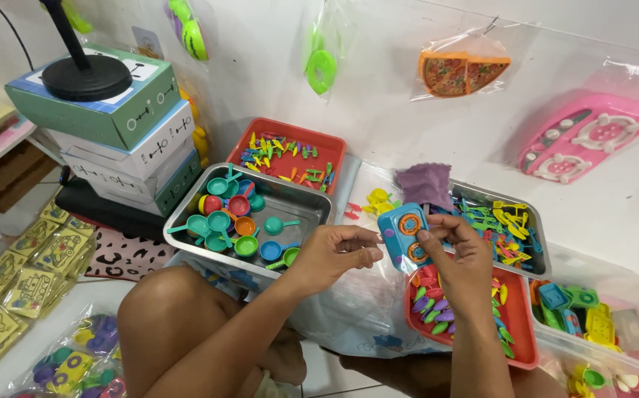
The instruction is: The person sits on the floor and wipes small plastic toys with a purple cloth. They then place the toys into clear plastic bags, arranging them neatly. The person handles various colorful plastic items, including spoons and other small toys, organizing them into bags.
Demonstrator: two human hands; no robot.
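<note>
My right hand [458, 259] holds a small blue toy stove [403, 234] with orange burner rings, thumb on its right edge. My left hand [338, 250] is pinched at the stove's left side, fingertips touching or nearly touching it. Both hands hover over a clear plastic bag [356, 313] on my lap. Below my right hand sits a red tray [520, 324] of small coloured toy pieces. A metal tray [301, 203] of tiny coloured pans lies to the left of my left hand.
A red tray [334, 151] of small utensils stands by the wall. Another metal tray [536, 250] holds coloured bits, with a purple cloth [424, 184] on it. Stacked boxes [124, 133] sit at left. Packaged toys hang on the wall. Toy packets [36, 258] lie on the floor.
</note>
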